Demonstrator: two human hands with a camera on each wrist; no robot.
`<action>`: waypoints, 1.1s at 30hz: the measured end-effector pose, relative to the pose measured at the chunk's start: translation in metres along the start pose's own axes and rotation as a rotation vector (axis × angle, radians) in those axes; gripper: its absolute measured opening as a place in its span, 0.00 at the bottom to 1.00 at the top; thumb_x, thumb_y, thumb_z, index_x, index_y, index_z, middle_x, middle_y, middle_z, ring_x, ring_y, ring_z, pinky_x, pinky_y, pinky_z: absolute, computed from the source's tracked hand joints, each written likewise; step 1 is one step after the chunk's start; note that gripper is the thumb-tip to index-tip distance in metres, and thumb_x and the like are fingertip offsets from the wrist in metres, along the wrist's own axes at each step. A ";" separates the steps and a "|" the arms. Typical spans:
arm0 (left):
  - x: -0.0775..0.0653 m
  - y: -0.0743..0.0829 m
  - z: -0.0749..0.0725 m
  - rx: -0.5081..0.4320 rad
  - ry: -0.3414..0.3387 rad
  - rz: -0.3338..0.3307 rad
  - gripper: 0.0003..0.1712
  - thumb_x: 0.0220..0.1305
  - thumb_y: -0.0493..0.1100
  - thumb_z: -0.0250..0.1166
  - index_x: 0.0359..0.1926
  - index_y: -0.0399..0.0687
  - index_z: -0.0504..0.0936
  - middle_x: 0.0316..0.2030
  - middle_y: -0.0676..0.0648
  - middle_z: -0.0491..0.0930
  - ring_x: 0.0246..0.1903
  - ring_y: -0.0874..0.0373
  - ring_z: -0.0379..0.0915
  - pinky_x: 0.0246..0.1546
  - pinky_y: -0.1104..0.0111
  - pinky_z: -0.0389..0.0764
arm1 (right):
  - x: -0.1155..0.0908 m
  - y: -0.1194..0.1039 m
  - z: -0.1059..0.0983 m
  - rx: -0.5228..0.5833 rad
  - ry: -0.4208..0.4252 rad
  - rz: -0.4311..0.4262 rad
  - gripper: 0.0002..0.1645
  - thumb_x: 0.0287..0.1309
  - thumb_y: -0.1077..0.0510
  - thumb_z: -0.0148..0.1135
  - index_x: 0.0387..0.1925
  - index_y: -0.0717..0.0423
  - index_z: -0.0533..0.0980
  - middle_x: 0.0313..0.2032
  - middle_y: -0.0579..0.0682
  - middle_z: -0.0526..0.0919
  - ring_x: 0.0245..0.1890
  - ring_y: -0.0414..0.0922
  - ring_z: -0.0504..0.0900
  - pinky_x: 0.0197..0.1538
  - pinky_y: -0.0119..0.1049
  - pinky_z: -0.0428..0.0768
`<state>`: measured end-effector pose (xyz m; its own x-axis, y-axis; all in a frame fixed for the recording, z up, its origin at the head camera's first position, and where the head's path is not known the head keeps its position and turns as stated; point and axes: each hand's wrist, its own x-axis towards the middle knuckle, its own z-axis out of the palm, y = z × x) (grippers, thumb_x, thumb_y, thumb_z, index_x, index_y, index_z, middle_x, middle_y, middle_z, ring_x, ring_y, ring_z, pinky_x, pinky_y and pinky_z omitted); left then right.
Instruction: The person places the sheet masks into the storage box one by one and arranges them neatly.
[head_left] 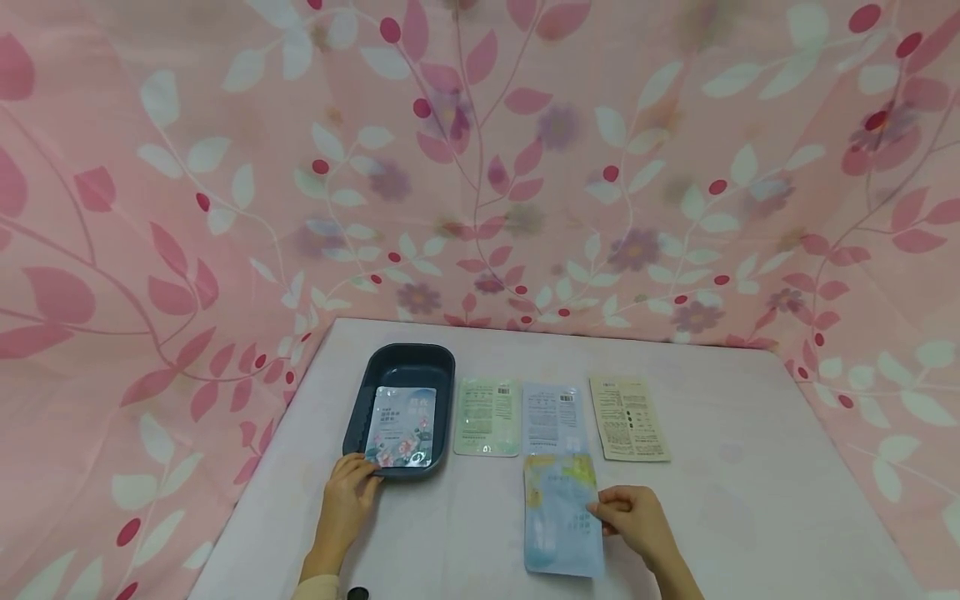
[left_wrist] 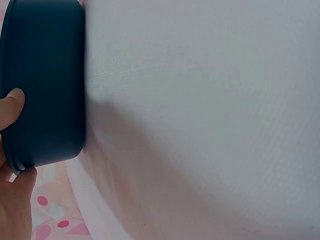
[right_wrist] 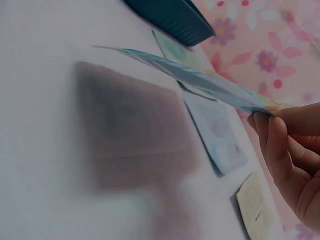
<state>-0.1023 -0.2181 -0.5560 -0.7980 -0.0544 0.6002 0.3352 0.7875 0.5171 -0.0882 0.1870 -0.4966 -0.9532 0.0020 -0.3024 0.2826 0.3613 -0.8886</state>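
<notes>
My right hand point(head_left: 633, 521) pinches the right edge of a light blue sheet-mask packet point(head_left: 558, 533) with a yellow pattern at its top. In the right wrist view this packet point(right_wrist: 200, 82) is held above the table, seen nearly edge-on, its shadow below. At the near left corner of a dark blue plastic tray point(head_left: 412, 354), my left hand point(head_left: 348, 492) grips the rim. The left wrist view has the thumb point(left_wrist: 15, 102) against the tray's outer wall point(left_wrist: 50, 65). Inside the tray lies a pale packet with pink flowers point(head_left: 401, 433).
To the right of the tray lie a green packet point(head_left: 486, 417), a pale blue packet point(head_left: 552, 417) and a beige packet point(head_left: 630, 421), printed text up. They rest on a white-covered table point(head_left: 750, 500). A small dark round object point(head_left: 357, 593) is at the near edge. Floral cloth point(head_left: 480, 167) hangs behind.
</notes>
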 end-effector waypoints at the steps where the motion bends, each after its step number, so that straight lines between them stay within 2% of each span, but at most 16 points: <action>1: 0.000 0.000 0.000 0.000 0.001 0.000 0.15 0.33 0.20 0.74 0.28 0.30 0.83 0.32 0.36 0.81 0.40 0.42 0.75 0.44 0.53 0.76 | 0.000 -0.003 -0.001 0.006 0.005 -0.007 0.12 0.49 0.67 0.66 0.34 0.76 0.77 0.24 0.56 0.83 0.21 0.43 0.81 0.25 0.31 0.83; 12: -0.001 -0.001 0.001 0.004 0.003 0.012 0.15 0.33 0.21 0.74 0.28 0.31 0.83 0.31 0.37 0.81 0.40 0.42 0.75 0.44 0.55 0.76 | 0.013 -0.028 -0.006 0.044 0.027 -0.079 0.14 0.51 0.66 0.66 0.37 0.76 0.77 0.28 0.59 0.85 0.24 0.44 0.82 0.29 0.32 0.83; 18: -0.001 0.000 0.001 0.004 0.005 0.002 0.15 0.33 0.21 0.74 0.28 0.31 0.83 0.31 0.37 0.81 0.40 0.42 0.75 0.44 0.55 0.75 | 0.021 -0.039 -0.006 0.056 0.006 -0.134 0.15 0.52 0.66 0.66 0.38 0.76 0.76 0.30 0.61 0.84 0.24 0.43 0.82 0.29 0.31 0.83; 27: -0.002 0.000 0.001 0.006 0.001 0.001 0.15 0.33 0.21 0.74 0.28 0.31 0.83 0.31 0.37 0.81 0.40 0.42 0.76 0.44 0.55 0.75 | 0.033 -0.059 0.005 0.089 0.002 -0.180 0.15 0.52 0.67 0.66 0.39 0.76 0.76 0.31 0.61 0.85 0.23 0.42 0.81 0.29 0.32 0.83; 33: -0.001 -0.001 0.001 0.001 -0.007 -0.013 0.15 0.33 0.20 0.73 0.28 0.31 0.83 0.31 0.38 0.82 0.41 0.43 0.75 0.44 0.53 0.76 | 0.044 -0.071 0.015 0.152 -0.043 -0.197 0.15 0.52 0.67 0.65 0.40 0.77 0.76 0.31 0.59 0.85 0.23 0.40 0.81 0.30 0.31 0.84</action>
<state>-0.1023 -0.2179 -0.5579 -0.8058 -0.0599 0.5891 0.3244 0.7876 0.5238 -0.1490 0.1476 -0.4523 -0.9870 -0.0957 -0.1294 0.1074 0.2066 -0.9725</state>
